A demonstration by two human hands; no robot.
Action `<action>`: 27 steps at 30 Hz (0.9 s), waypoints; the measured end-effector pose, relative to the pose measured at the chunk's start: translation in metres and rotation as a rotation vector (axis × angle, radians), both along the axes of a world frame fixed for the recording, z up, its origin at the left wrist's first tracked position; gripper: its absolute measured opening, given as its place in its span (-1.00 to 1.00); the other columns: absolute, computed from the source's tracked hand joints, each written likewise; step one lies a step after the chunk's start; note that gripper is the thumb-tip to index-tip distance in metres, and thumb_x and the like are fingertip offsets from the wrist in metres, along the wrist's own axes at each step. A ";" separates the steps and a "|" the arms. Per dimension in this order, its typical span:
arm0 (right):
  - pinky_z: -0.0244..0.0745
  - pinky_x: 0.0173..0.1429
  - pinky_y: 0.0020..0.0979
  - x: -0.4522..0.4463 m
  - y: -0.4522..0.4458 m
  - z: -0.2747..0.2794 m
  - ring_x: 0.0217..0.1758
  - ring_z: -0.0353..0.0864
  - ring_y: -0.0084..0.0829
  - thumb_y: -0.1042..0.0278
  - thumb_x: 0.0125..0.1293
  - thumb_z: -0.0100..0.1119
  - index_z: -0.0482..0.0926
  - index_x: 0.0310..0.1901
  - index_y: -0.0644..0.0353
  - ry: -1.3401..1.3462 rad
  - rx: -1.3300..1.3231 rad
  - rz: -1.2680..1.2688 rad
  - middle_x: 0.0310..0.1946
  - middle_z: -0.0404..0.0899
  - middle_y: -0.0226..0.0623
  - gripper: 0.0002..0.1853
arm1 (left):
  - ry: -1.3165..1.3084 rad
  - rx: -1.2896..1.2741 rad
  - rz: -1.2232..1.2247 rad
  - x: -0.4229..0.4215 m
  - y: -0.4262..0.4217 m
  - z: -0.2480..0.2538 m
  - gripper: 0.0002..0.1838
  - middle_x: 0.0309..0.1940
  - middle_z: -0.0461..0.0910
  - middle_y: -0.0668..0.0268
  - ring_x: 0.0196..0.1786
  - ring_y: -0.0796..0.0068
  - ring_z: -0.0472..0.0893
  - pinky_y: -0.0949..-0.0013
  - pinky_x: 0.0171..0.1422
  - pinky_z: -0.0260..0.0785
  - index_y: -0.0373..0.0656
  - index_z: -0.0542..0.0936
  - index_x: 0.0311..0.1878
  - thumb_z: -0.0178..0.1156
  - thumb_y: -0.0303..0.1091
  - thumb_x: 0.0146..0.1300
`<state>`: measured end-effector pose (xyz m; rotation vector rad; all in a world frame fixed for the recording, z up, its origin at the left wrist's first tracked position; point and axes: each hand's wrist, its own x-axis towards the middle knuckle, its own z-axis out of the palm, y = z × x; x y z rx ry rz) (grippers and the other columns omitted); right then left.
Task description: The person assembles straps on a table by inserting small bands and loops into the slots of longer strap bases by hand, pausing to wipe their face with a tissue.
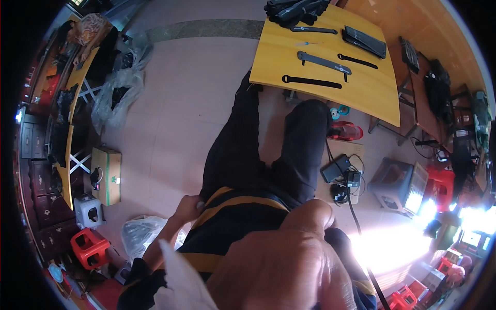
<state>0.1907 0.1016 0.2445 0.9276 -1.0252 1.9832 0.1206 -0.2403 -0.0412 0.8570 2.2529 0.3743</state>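
My left hand (189, 209) is closed beside my hip, against the dark shirt with yellow stripes; a small pale spot shows at its fingertips, too small to name. Very close to the camera, my right hand (289, 258) fills the bottom centre, its fingertips hidden. A crumpled white sheet (181, 281), perhaps paper, stands beside it at the lower left; whether the hand holds it is unclear. Beyond my knees, the yellow table (274, 64) bears a grey strap (324, 63), black straps (312, 82), a stack of black pouches (364, 42) and a black heap (294, 11).
Below the table lie a power adapter (336, 168) with cables and a red item (345, 131). Stools (90, 248), a cardboard box (107, 175) and plastic bags (121, 93) stand or lie at left. Another person (93, 28) leans over a far-left table.
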 end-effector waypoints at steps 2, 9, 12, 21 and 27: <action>0.54 -0.31 -0.28 -0.001 -0.001 0.002 -0.29 0.64 -0.17 0.00 0.44 0.29 0.53 -0.14 0.37 0.032 0.012 0.054 -0.26 0.59 -0.06 -0.53 | -0.048 0.067 0.125 0.004 0.008 -0.002 -0.81 -0.31 0.73 -0.08 -0.23 -0.07 0.76 0.08 -0.05 0.60 -0.27 0.76 -0.22 0.34 -0.35 0.19; 0.56 -0.28 -0.27 0.060 0.015 0.010 -0.27 0.65 -0.15 -0.04 0.43 0.31 0.55 -0.09 0.42 0.169 0.045 0.245 -0.24 0.60 -0.05 -0.48 | -0.113 0.224 0.596 0.008 0.027 -0.038 -0.81 -0.47 0.70 -0.07 -0.34 0.18 0.78 0.25 -0.18 0.54 -0.31 0.77 -0.23 0.33 -0.40 0.16; 0.57 -0.27 -0.26 0.056 0.013 0.014 -0.27 0.65 -0.13 -0.06 0.43 0.32 0.56 -0.07 0.44 0.220 0.064 0.332 -0.23 0.60 -0.04 -0.45 | -0.210 0.182 0.619 0.003 0.010 -0.040 -0.79 -0.48 0.68 -0.09 -0.35 0.15 0.78 0.22 -0.17 0.56 -0.31 0.77 -0.26 0.31 -0.35 0.17; 0.59 -0.24 -0.25 0.005 -0.009 0.025 -0.24 0.66 -0.10 -0.12 0.43 0.34 0.59 0.00 0.50 0.365 0.036 0.589 -0.20 0.61 -0.02 -0.37 | -0.035 0.151 0.435 0.007 0.042 -0.028 -0.82 -0.42 0.74 -0.06 -0.29 0.10 0.79 0.23 -0.13 0.58 -0.32 0.77 -0.21 0.27 -0.42 0.27; 0.60 -0.22 -0.23 -0.011 -0.008 0.023 -0.23 0.66 -0.09 -0.12 0.43 0.35 0.60 0.02 0.52 0.429 0.040 0.670 -0.18 0.61 -0.01 -0.35 | -0.706 0.802 0.989 0.018 0.056 -0.022 -0.73 -0.05 0.77 0.28 -0.05 0.36 0.74 0.31 0.15 0.58 -0.28 0.69 0.13 0.25 -0.34 0.50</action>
